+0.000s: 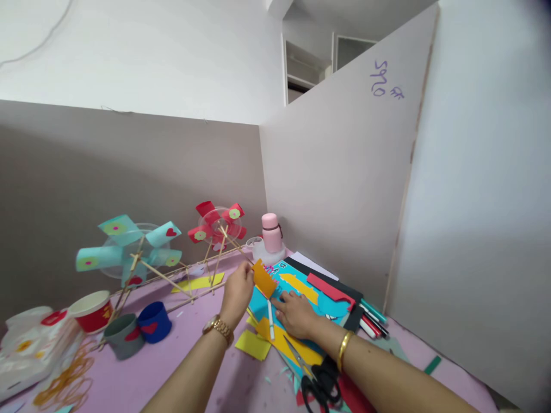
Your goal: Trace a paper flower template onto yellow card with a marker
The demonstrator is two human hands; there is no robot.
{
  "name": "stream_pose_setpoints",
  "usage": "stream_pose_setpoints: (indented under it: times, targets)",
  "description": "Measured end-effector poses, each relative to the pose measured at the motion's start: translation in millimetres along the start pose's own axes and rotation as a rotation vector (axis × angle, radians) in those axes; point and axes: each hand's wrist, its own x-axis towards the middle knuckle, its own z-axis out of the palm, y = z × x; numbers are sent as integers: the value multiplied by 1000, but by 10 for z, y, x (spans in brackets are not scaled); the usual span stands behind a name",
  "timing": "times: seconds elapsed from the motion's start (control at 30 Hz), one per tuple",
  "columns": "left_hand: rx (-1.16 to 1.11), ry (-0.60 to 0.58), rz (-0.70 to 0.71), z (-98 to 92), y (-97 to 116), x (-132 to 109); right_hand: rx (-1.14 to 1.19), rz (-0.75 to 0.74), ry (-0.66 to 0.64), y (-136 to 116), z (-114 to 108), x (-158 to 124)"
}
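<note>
My left hand (238, 287), closed in a pinch, holds an orange piece of paper (264, 279) upright by its left edge. My right hand (295, 314) rests palm down on a blue sheet (261, 304), its fingers spread and holding nothing. Beside its fingertips lies a slim white pen (271, 324), just below the orange piece. Black-handled scissors (307, 370) lie partly open on a yellow-orange strip (284, 343) in front of my right wrist. Another cut strip of orange paper (299, 287) lies beyond my right hand.
Two paper pinwheel-like wheels on stick frames, one light blue (131, 252) and one red (217, 223), stand left. Nearby are a grey cup (124, 337), blue cup (155, 322) and red-white cup (91, 311). A pink bottle (271, 233) stands in the corner; several markers (373, 321) lie right.
</note>
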Motion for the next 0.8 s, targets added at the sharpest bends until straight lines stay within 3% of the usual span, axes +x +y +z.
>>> stream_pose_setpoints:
  times: [0.17, 0.37, 0.8]
  targets:
    - [59, 113, 45, -196, 129, 41, -51, 23, -10, -40, 43, 56]
    - [99, 156, 72, -403, 159, 104, -57, 43, -13, -97, 49, 152]
    - [195, 200, 94, -410, 122, 149, 4, 113, -26, -116, 65, 401]
